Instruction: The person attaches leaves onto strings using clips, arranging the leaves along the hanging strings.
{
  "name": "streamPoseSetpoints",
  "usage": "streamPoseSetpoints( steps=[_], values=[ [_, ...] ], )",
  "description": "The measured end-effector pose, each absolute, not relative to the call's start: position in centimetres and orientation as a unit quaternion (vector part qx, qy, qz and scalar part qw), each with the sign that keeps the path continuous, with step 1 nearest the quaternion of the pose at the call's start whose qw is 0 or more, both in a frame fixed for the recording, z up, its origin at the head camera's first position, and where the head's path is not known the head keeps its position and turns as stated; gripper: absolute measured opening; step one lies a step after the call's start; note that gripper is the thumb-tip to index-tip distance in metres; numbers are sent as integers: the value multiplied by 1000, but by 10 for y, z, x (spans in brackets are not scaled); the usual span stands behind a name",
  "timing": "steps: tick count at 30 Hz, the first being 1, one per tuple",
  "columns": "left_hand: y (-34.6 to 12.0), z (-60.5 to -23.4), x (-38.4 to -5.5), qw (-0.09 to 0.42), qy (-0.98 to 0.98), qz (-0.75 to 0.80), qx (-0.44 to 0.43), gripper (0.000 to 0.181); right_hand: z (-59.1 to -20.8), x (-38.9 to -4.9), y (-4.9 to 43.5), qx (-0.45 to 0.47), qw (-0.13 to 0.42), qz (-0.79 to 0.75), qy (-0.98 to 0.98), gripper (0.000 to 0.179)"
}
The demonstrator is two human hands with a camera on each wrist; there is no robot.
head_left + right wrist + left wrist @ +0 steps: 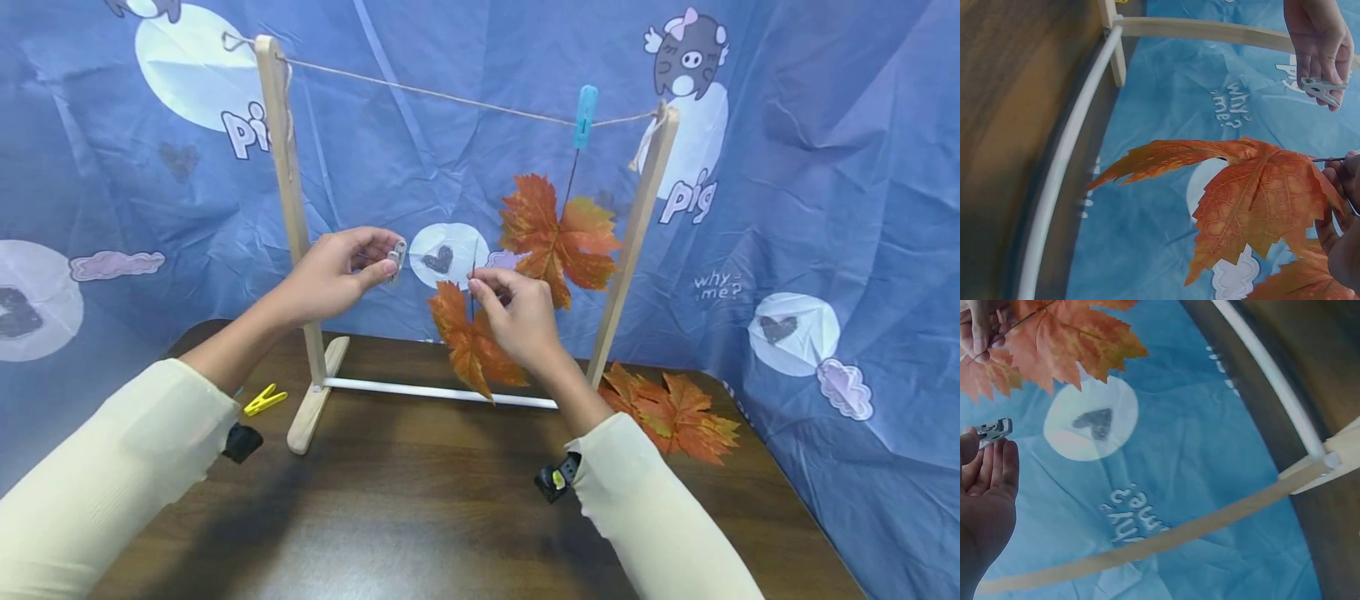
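Observation:
My left hand pinches a grey clothespin between thumb and fingers, left of the middle of the frame. In the right wrist view the clothespin shows side-on. With my right hand I pinch the thin dark stem of an orange maple leaf, which hangs below the fingers. Behind and to the right, another orange leaf hangs by its stem from a blue clothespin on the string. The held stem's tip stands below the string, apart from it.
A wooden post on the left and another post on the right bear the string. A white rod joins them low down. More orange leaves lie on the brown table at right; a yellow clothespin lies at left.

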State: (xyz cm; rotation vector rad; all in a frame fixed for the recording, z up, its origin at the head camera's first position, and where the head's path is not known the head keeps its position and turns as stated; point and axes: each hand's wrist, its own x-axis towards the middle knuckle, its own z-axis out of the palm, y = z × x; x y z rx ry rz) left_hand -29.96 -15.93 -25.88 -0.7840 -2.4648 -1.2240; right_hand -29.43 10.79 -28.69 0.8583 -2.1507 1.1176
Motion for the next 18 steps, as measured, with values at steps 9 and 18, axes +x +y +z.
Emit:
streamPoseSetpoints(
  steps=[9, 18],
  values=[
    [-136, -228, -302, 185, -836, -429, -287, 31, -265, -298, 113, 319, 314, 411, -794, 17],
    [-118, -203, -306, 237, -824, -401, -323, 31, -251, -306, 116, 320, 339, 408, -785, 17]
  ],
)
